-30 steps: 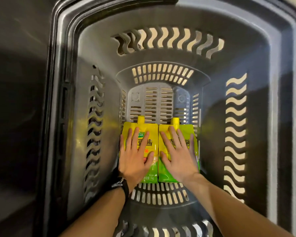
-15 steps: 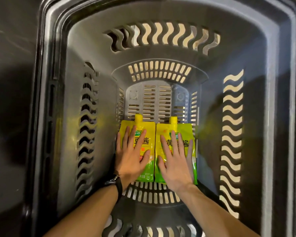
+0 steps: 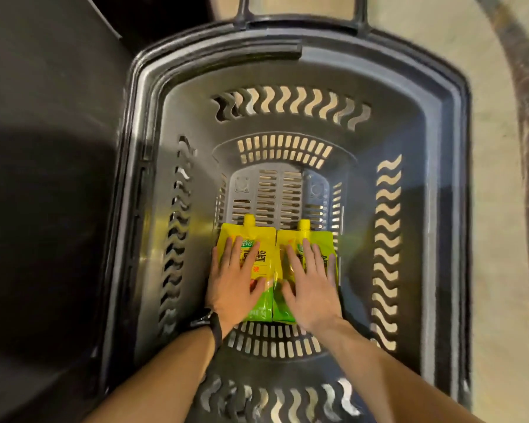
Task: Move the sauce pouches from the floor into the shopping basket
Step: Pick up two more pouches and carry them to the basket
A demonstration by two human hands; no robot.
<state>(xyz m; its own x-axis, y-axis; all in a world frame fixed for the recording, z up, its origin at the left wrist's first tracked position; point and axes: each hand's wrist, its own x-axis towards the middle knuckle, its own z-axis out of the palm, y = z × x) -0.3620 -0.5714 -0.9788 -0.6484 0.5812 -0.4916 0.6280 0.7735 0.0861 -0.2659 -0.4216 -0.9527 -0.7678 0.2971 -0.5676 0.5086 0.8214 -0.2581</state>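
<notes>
Two yellow-green sauce pouches lie flat side by side on the bottom of the dark grey shopping basket (image 3: 440,123), spouts pointing away from me. My left hand (image 3: 234,283) presses flat on the left pouch (image 3: 264,239), fingers straight and spread. My right hand (image 3: 310,286) lies flat the same way on the right pouch (image 3: 324,239). Both hands cover the pouches' middles; the near green ends show between the thumbs. A dark watch sits on my left wrist.
The basket's slotted floor (image 3: 278,193) lies bare beyond the pouches. Its handle (image 3: 300,13) rises at the far end. A dark surface (image 3: 43,178) lies left of the basket, and pale patterned floor (image 3: 501,209) to the right.
The view has pulled back and up, so the whole basket, its handle and the floor now show. Both hands stay flat on the pouches, which have not shifted.
</notes>
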